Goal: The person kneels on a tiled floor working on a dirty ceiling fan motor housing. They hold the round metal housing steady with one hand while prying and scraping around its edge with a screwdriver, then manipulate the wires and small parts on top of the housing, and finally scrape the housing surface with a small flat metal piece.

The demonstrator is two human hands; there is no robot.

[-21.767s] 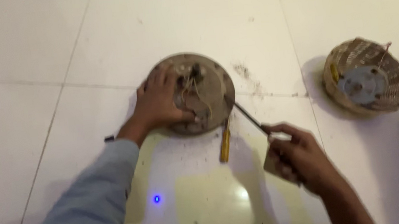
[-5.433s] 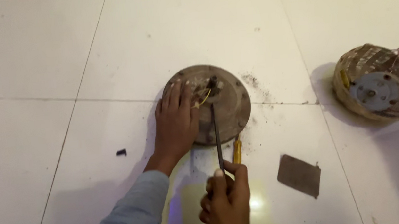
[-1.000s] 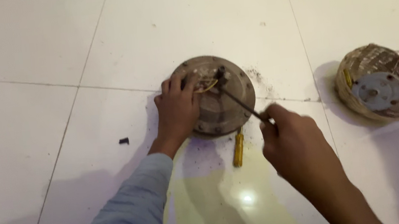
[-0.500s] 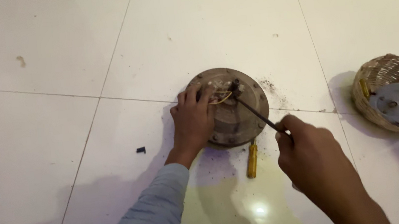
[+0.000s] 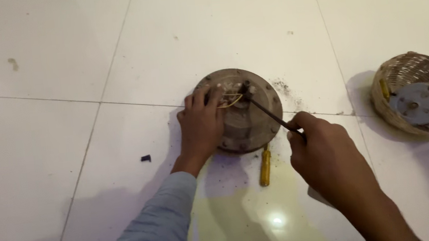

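Item: round, flat metal motor housing (image 5: 249, 125), grey-brown and dirty, lying on the white tiled floor (image 5: 61, 56) just below a grout line, near the middle of the view. Pale wires (image 5: 229, 101) showed at its upper face, close to the centre.

Left hand (image 5: 202, 129): laid flat over the left side of the housing, fingers spread and pressing on its top, fingertips beside the wires. It gripped nothing; it lay pressed on the disc. Sleeve (image 5: 157, 231) light blue-grey.

Right hand (image 5: 328, 156): clenched around the near end of a thin dark metal rod (image 5: 269, 114). The rod ran slantwise up and left, its far tip resting on the housing near the centre, beside the wires. Whether it had a handle could not be told; the fist hid that end.

Adjacent: yellow-handled screwdriver (image 5: 265, 166), lying on the floor, handle towards the viewer, its tip touching or passing under the lower rim of the housing. Dark grit (image 5: 284, 86) scattered on the tiles to the upper right of the housing.

Further off: wound coil assembly with a round grey metal plate (image 5: 417, 98), at the right, well apart from the housing. Small dark fragment (image 5: 146, 158) on the floor to the left of the left hand.
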